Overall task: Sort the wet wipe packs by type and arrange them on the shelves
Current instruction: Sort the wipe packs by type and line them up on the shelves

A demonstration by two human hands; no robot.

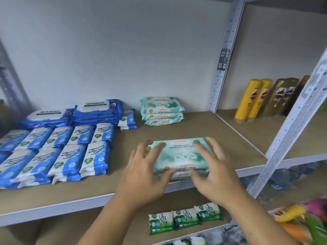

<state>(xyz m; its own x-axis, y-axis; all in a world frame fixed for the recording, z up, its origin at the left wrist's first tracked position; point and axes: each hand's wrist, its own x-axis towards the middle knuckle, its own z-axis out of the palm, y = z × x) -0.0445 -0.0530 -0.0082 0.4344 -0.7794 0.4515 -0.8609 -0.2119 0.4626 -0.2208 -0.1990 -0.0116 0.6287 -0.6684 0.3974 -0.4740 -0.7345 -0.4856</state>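
Blue packs [58, 152] and antabax packs [97, 110] grouped left, teal stack [161, 111] at back, left hand [143, 174] and right hand [212, 172] splayed wide, loose, over second teal stack [182, 156] at shelf [230, 138] front: looks mostly sorted, final placing left.

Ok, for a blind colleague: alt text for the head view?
Fingers spread, the left hand and right hand touch a stack of mint-green wipe packs near the shelf front; a matching stack sits behind, blue packs lie left.
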